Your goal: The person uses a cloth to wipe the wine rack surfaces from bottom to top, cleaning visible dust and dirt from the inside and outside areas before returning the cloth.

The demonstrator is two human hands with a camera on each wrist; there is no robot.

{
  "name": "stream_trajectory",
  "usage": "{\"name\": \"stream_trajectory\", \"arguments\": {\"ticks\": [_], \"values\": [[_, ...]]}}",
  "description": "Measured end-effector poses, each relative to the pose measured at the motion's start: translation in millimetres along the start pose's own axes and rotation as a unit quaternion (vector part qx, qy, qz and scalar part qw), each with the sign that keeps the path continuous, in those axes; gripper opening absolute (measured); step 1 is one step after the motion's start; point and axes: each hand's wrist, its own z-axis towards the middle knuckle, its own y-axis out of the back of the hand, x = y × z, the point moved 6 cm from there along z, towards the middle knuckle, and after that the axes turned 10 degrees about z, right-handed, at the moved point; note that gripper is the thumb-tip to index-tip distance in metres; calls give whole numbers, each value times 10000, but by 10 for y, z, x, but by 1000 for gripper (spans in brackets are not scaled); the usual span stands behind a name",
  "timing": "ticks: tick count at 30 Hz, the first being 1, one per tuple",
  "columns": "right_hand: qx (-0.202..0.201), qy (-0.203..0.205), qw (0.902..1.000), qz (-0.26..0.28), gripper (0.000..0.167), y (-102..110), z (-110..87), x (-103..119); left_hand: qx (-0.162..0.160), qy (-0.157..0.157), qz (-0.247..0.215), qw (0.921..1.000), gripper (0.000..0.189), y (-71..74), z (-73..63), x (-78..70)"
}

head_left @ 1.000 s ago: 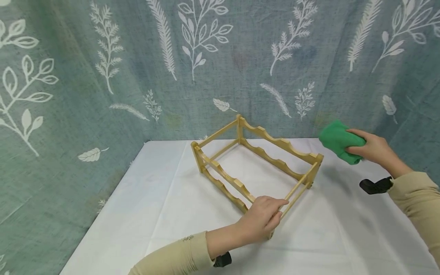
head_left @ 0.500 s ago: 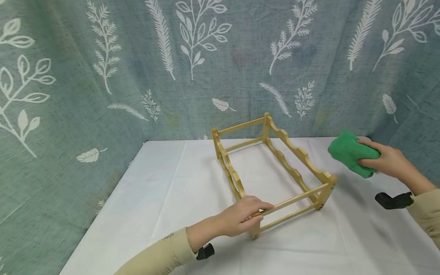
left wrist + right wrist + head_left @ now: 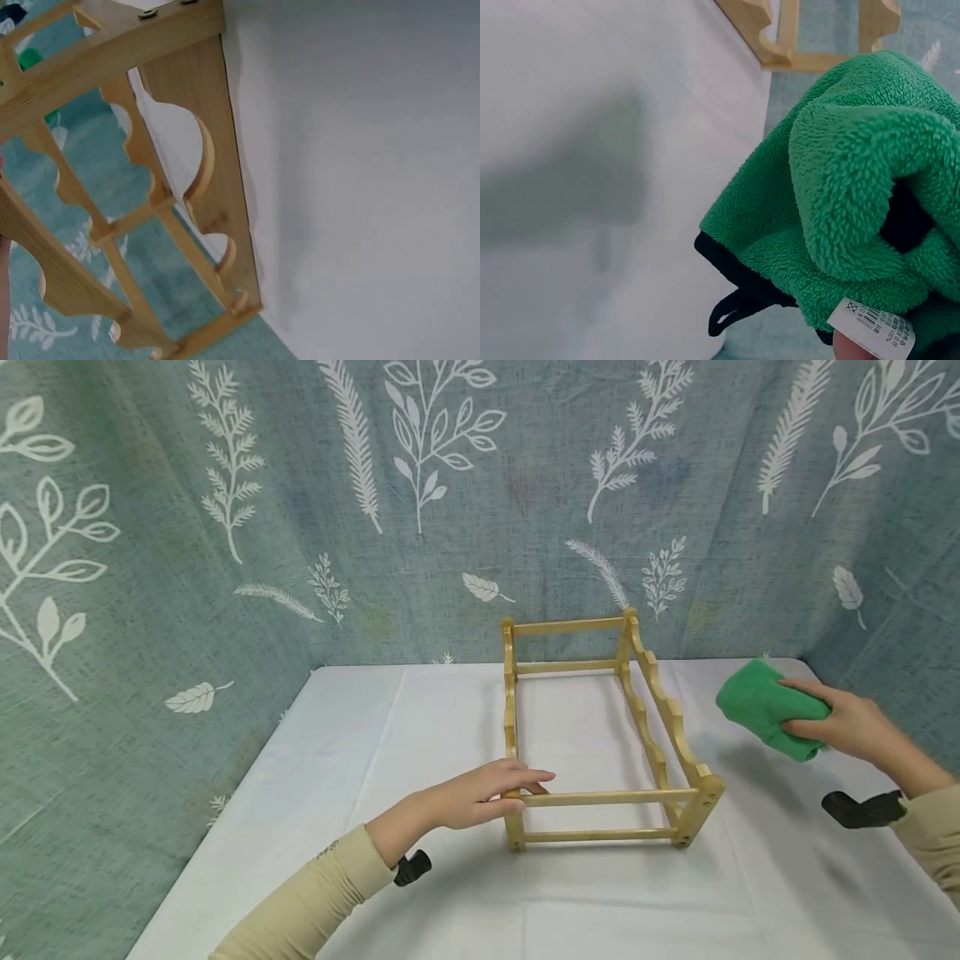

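A light wooden rack with scalloped side rails (image 3: 611,797) stands on the white-covered table, its short end facing me. At its near left corner is my left hand (image 3: 472,793), thumb on the outer side and fingers over the top rail, gripping it. The left wrist view shows the rack's scalloped side (image 3: 225,180) up close, but little of the hand. To the right of the rack, my right hand (image 3: 855,727) holds a bunched green towel (image 3: 768,710) above the table. In the right wrist view the fluffy towel (image 3: 840,187) has black edging, a loop and a white label (image 3: 874,330).
White cloth covers the table (image 3: 360,727). Behind and to the left hangs a grey-green curtain (image 3: 480,527) with white leaf prints. A dark wrist camera (image 3: 862,810) sits under the right wrist, and another camera (image 3: 412,867) under the left.
The rack has turned so its near short end now lies across my view. My left hand has moved left with its corner. The right hand has shifted slightly right and down with the towel.
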Motion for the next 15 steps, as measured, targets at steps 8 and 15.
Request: {"name": "stream_trajectory", "arguments": {"ticks": [8,15], "values": [[24,51,10000,-63,77,-11,-35,15,-313,-239,249,9989,38,57,-16,112],[-166,-10,9997,-200,76,-4,-57,-10,-497,171,279,9982,27,104,-14,231]]}}
